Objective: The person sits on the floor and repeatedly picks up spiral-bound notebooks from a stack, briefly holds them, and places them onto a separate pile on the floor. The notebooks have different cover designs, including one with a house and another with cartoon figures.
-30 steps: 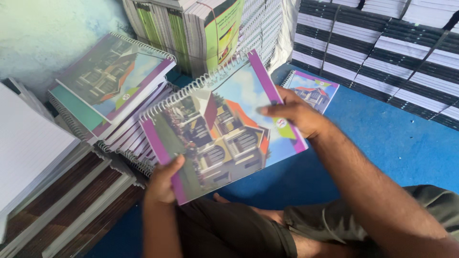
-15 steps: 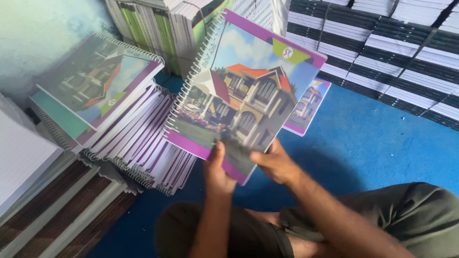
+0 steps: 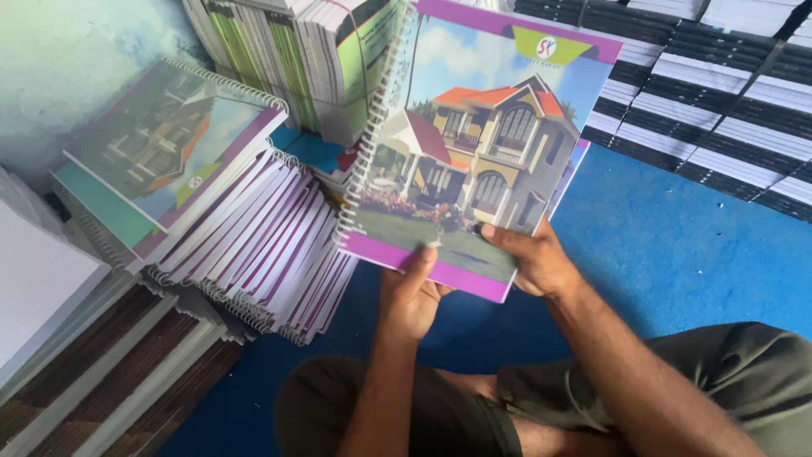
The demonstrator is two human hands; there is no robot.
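Both hands gripped one spiral-bound notebook [image 3: 482, 152] along its bottom purple edge, holding it raised above the blue floor [image 3: 677, 254]. Starting at nine o'clock of that edge, the left hand [image 3: 412, 292] was closed on the cover, thumb laid flat up the front and pointing to twelve o'clock, the other fingers tucked behind and out of sight. Just beside it, toward three o'clock, the right hand [image 3: 533, 258] pinched the same edge, thumb pressed across the front, the remaining fingers hidden behind the back cover. Between the two thumbs only a short stretch of cover showed. The notebook stood nearly upright, tilted a little clockwise, with its white wire coil running down the nine-o'clock side. Its glossy cover showed a yellow two-storey house with orange and red roofs, a lawn and blue sky, framed by purple bands at top and bottom, with a green emblem at twelve o'clock. At nine o'clock of the notebook, a slanting stack of like notebooks [image 3: 245, 237] lay fanned on the floor, their coils and purple edges showing. At twelve o'clock stood upright bundles of green-spined books [image 3: 288, 59], and at two o'clock rows of dark-edged stacks [image 3: 727, 101].
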